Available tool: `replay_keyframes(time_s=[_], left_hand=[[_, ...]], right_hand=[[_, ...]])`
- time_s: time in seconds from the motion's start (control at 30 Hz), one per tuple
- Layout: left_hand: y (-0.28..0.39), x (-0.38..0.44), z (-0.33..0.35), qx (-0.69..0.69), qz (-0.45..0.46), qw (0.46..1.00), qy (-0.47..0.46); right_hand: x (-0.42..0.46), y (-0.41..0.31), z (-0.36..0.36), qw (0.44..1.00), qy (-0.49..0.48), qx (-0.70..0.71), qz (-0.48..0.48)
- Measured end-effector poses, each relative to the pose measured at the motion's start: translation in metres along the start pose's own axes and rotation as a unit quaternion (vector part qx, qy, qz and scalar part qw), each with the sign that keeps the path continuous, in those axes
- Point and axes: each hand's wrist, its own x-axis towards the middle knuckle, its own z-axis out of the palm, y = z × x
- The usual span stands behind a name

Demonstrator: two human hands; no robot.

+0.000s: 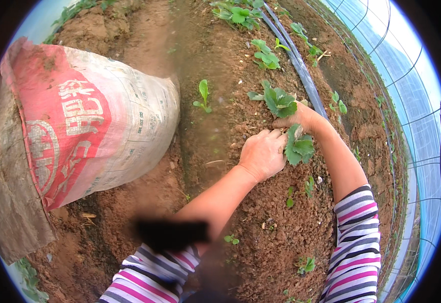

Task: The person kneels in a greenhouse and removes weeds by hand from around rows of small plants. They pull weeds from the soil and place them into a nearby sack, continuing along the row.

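Note:
My left hand rests low on the raised soil bed, back upward and fingers curled toward the base of a strawberry plant. Across from it, my right hand reaches down among the same leaves. One cluster of toothed green leaves stands above my fingers, and another leaf cluster lies below the right hand. Both sets of fingertips meet near the soil, where leaves and knuckles hide them. Whether either hand grips a stem or soil cannot be seen.
A red and white woven sack bearing writing lies in the furrow at left, its brown mouth folded. A grey drip hose runs along the bed. Small strawberry plants and a seedling grow nearby. Greenhouse film on hoops curves at right.

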Motion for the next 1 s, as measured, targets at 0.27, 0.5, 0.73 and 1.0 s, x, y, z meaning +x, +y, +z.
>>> replay_keyframes(time_s=[0.27, 0.5, 0.73, 1.0], left_hand=[[0.001, 0.002, 0.001, 0.000, -0.002, 1.000, 0.007], [0.001, 0.002, 0.000, -0.003, -0.010, 1.000, 0.003], [-0.002, 0.001, 0.003, -0.015, -0.035, 0.999, 0.037], [-0.025, 0.013, -0.039, -0.519, -0.370, 0.770, 0.023]], right_hand=[[-0.013, 0.044, 0.015, 0.978, 0.119, -0.145, -0.094], [-0.015, 0.036, 0.014, 0.978, 0.199, -0.024, 0.061], [-0.029, 0.023, -0.038, 0.840, 0.365, 0.344, 0.205], [-0.084, 0.022, 0.008, 0.764, 0.351, 0.494, 0.220]])
